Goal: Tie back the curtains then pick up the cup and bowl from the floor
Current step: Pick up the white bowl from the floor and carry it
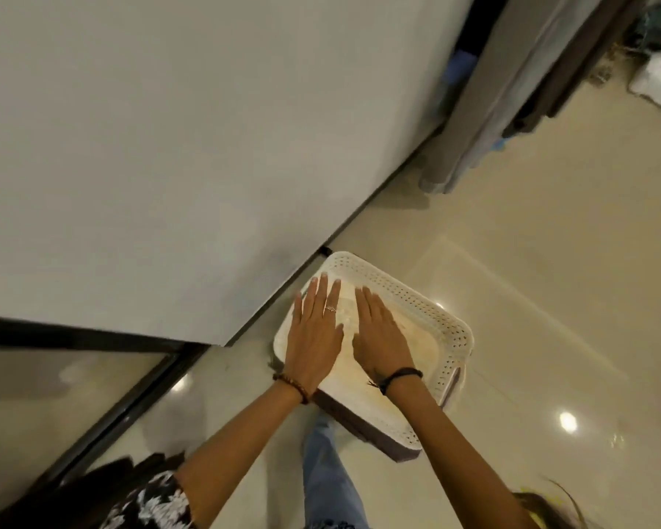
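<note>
While flat, both hands [348, 334] span the basket [428, 311].

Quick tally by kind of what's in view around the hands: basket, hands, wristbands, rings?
White perforated basket: 1
Hands: 2, left hand, right hand
Wristbands: 2, beaded, black
Ring: 1
Total: 6
</note>
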